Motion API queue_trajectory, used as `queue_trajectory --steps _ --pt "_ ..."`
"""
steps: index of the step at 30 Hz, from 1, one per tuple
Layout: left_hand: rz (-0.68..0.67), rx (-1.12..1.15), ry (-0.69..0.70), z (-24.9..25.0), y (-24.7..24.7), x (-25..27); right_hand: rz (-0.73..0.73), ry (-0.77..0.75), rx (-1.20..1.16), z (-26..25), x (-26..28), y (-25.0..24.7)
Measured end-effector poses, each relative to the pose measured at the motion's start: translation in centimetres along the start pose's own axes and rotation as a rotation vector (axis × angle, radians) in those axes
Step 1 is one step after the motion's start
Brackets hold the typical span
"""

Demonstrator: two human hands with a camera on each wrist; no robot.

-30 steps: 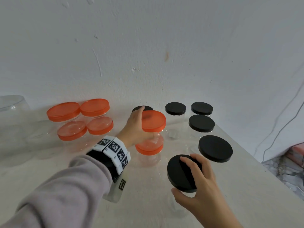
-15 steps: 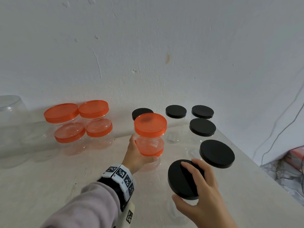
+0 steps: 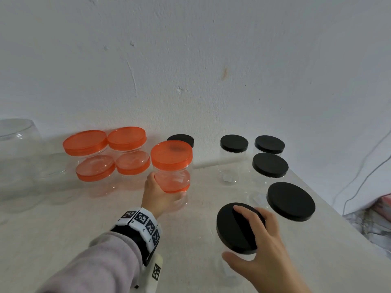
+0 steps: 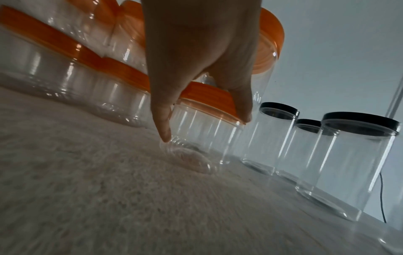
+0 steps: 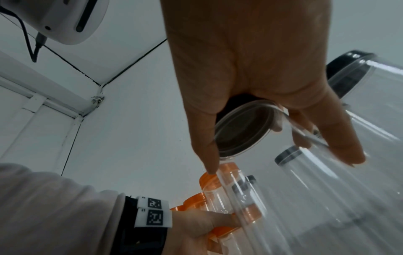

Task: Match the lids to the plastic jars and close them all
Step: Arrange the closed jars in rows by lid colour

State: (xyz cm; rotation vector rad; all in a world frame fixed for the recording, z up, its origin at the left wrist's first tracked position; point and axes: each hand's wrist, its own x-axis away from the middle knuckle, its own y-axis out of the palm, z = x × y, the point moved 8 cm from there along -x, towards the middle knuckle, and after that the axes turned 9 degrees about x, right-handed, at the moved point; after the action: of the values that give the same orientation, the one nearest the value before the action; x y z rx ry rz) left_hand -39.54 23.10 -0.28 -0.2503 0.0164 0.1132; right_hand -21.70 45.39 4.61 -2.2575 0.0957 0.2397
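A stack of two clear jars with orange lids, top lid (image 3: pixel 171 154), stands mid-table. My left hand (image 3: pixel 164 190) grips the lower orange-lidded jar (image 4: pixel 209 143) just under its lid, thumb on the left and fingers on the right. Nearer to me, my right hand (image 3: pixel 243 233) grips the black lid (image 3: pixel 230 220) that sits on a tall clear jar. In the right wrist view the thumb and fingers curl round the rim of this black lid (image 5: pixel 242 131). The jar body under it is mostly hidden in the head view.
Two more stacks of orange-lidded jars (image 3: pixel 84 142) (image 3: pixel 127 137) stand at the back left by the wall. Several black-lidded clear jars (image 3: pixel 291 200) (image 3: pixel 270 164) (image 3: pixel 234 142) fill the right side. A large clear container (image 3: pixel 17 149) is far left. The table edge (image 3: pixel 338 225) runs down the right.
My left hand dropped from the top orange lid to the lower jar, and the stack slid left toward the other orange jars. My right hand stayed on the black lid.
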Motion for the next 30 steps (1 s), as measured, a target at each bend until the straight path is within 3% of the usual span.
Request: queue_trajectory --steps 10,18,30 --pt "0.157 -0.073 -0.042 -0.7 -2.8 -1.2 -0.068 -0.006 -0.042 -1.5 -3.5 2.4" --pt "0.167 -0.099 -0.044 0.5 -2.0 -1.5 -0.049 -0.018 -0.036 -1.5 -5.3 2.8" --pt "0.318 -0.179 -0.113 1.0 -0.5 -3.4 -0.004 -0.011 -0.048 -1.3 -7.7 3.1"
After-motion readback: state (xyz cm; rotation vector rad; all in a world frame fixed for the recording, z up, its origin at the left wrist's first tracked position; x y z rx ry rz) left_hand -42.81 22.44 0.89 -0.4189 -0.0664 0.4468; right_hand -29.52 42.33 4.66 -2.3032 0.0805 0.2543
